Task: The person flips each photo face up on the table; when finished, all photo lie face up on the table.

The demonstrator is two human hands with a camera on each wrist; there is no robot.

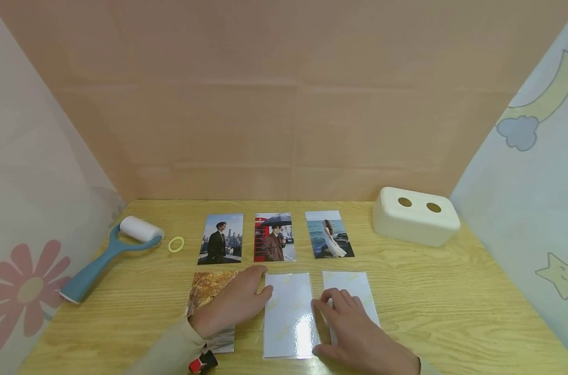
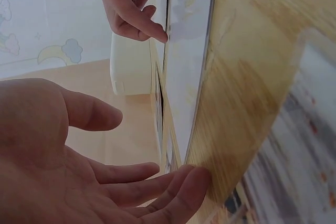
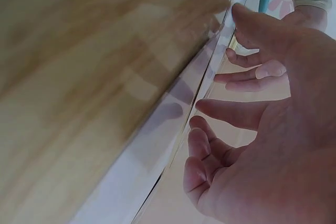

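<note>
Wood-grain table: supports the middle white card, flat, between the hands.
Hands: apart; right hand at the card's right edge, fingers loosely bent; left hand at its far-left corner, fingers extended; neither clamps it.
Middle white card: long axis near-to-far; top end cannot be told.
Card handling: probably light, fairly stiff, slippery.
Card edges: best hold, opposite long sides.

Lies flat as a glossy white card with faint yellow marks, between a golden-toned photo and another pale card.
</note>
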